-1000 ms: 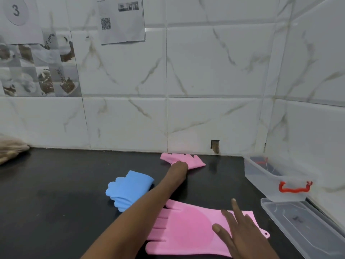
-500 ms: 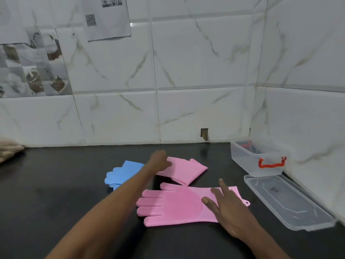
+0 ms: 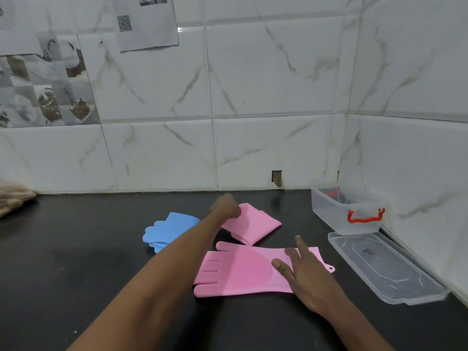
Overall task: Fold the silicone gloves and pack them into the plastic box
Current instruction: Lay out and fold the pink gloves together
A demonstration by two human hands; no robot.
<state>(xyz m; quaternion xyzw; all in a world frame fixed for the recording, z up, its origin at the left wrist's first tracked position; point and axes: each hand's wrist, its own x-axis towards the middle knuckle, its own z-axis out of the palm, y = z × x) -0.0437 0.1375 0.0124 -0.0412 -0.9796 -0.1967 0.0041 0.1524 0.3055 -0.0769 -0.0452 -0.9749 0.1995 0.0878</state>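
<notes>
A folded pink silicone glove [image 3: 253, 225] lies near the middle of the black counter, and my left hand [image 3: 225, 206] grips its left edge. In front of it a second pink glove [image 3: 240, 272] lies flat, fingers pointing left. My right hand [image 3: 304, 269] rests on its cuff with fingers spread. A folded blue glove [image 3: 167, 230] lies to the left, partly behind my left forearm. The clear plastic box [image 3: 347, 214] with a red handle stands open at the right, against the wall.
The box's clear lid [image 3: 385, 267] lies flat on the counter in front of the box. A brownish cloth [image 3: 12, 198] sits at the far left by the tiled wall. The dark counter [image 3: 76, 262] stretches bare to the left and front.
My left hand has drawn the folded pink glove back from the wall towards the flat pink glove. My right hand has stayed on the flat glove's cuff. The view has dropped and shifted.
</notes>
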